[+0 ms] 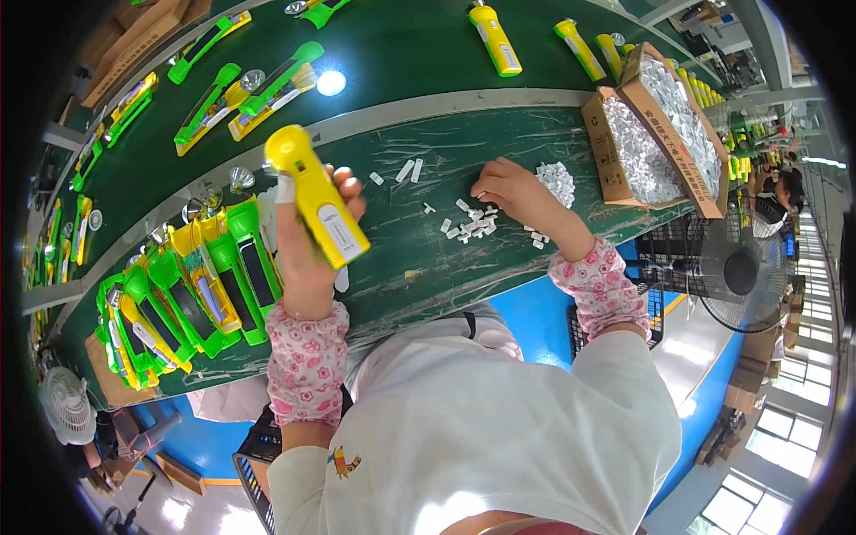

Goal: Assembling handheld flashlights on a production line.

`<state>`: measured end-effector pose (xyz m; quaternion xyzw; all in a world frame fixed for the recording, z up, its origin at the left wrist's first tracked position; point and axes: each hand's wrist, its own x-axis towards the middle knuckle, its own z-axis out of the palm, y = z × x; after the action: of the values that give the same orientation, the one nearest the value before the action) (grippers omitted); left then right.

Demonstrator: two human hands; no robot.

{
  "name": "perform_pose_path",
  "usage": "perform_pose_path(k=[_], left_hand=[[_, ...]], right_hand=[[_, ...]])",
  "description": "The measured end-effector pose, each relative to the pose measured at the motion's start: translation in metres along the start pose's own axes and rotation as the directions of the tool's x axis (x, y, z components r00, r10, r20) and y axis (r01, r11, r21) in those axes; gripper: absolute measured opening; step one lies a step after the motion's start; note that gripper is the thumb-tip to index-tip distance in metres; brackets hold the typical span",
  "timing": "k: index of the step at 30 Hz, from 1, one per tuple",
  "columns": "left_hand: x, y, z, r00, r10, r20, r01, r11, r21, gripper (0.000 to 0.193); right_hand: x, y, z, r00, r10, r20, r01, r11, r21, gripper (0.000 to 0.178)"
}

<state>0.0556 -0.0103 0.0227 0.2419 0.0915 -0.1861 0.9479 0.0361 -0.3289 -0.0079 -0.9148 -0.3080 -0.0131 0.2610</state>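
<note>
My left hand (301,254) is wrapped round a yellow flashlight body (314,198). The flashlight is raised above the bench, its round head up and a white oval panel lower on its face. Over the green bench, my right hand (524,198) has its fingertips pinched together among small white plastic parts (477,220). Whatever lies in that pinch is too small to make out. A denser pile of the same white parts (556,181) sits just beyond the right wrist, and a few white pieces (408,171) lie between the two hands.
Several green and yellow flashlight shells (183,299) stand in a row at the left. A belt (419,53) carrying more flashlights runs behind the bench. Cardboard boxes of white parts (664,120) occupy the right end, with a black fan (740,270) beside them.
</note>
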Motion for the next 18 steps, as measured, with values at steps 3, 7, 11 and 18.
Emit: perform_pose_path(k=[3, 7, 11, 18], left_hand=[[0.001, -0.016, -0.011, 0.994, -0.038, 0.099, 0.054, 0.986, -0.158, 0.059], [-0.007, -0.035, -0.003, 0.987, 0.056, 0.153, -0.086, 0.976, 0.2, 0.043], [-0.015, -0.033, 0.007, 0.976, 0.139, 0.168, -0.198, 0.884, 0.424, 0.039], [-0.025, -0.024, 0.005, 0.948, 0.201, 0.246, -0.301, 0.814, 0.496, 0.042]], right_hand=[[0.012, -0.007, -0.003, 0.998, 0.006, -0.056, 0.0, 0.993, 0.118, 0.018], [0.049, -0.045, -0.012, 0.973, 0.127, -0.193, -0.013, 0.866, 0.5, 0.021], [0.091, -0.095, -0.004, 0.989, 0.055, -0.137, 0.059, 0.699, 0.713, 0.015], [0.108, -0.109, 0.012, 0.94, 0.07, -0.335, 0.193, 0.701, 0.687, 0.012]])
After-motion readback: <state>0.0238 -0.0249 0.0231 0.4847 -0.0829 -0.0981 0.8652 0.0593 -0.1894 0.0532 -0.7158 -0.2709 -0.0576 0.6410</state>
